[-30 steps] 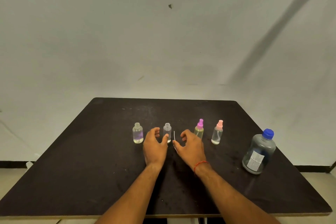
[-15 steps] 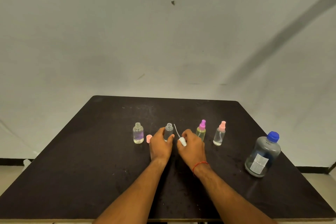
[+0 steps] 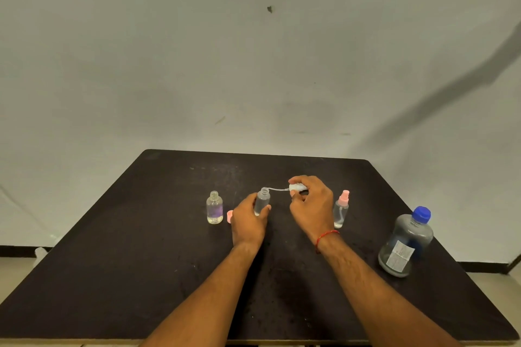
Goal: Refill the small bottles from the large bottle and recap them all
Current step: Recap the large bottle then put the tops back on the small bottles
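Observation:
My left hand (image 3: 248, 222) grips an uncapped small clear bottle (image 3: 262, 200) standing on the black table (image 3: 141, 262). My right hand (image 3: 310, 205) pinches a white spray cap (image 3: 296, 187); its thin tube (image 3: 277, 189) lies sideways with the tip at the bottle's mouth. Another uncapped small bottle (image 3: 214, 208) stands to the left, and a pink cap (image 3: 229, 216) lies beside it. A small bottle with a pink spray cap (image 3: 341, 209) stands to the right. My right hand hides the bottle with the magenta cap. The large bottle with a blue cap (image 3: 406, 242) stands at the far right.
A pale wall (image 3: 253, 65) rises behind the table. The table's front edge (image 3: 253, 342) runs just below my forearms, and the large bottle stands close to the right edge.
My right hand lifted the white spray cap off the table and turned it, so the tube now points left at the bottle's mouth. My left hand closed round the uncapped bottle.

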The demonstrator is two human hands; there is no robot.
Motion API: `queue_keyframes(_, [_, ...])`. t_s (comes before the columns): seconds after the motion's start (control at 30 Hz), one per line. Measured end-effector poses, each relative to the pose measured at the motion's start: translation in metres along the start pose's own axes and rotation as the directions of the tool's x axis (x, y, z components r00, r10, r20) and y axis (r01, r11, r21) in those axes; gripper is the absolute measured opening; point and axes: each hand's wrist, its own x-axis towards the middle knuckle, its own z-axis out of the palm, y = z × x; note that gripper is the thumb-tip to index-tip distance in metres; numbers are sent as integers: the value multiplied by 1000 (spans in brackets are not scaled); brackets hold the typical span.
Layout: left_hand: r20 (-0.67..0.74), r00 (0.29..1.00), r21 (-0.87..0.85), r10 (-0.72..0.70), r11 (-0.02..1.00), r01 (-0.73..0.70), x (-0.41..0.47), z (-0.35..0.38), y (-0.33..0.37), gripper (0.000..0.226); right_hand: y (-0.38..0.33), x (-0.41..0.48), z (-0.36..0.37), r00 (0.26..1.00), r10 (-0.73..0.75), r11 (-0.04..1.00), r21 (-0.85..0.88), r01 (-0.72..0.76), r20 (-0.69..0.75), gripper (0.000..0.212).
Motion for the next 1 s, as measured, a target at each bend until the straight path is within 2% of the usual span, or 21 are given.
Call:
queue_keyframes(0.43, [12,1000,31,9,999,-9,-1,-1,7,33,-5,4,-8,998,-46,999,-27,47,33,27])
queue_keyframes(0.6, [36,999,-11,25,1000,-24,-5,1,10,28,-6,10,-5,986,-33,997,-65,43,161,27])
queue_keyframes(0.73, [66,998,-18,24,1000,-23,-11,5,9,28,-10,20,0,959,54,997,-74,-35,279,33])
queue_keyframes(1.0, [72,997,-46,22,999,-18,-11,9,12,26,-6,19,13,909,151,988,-84,-128,388,32])
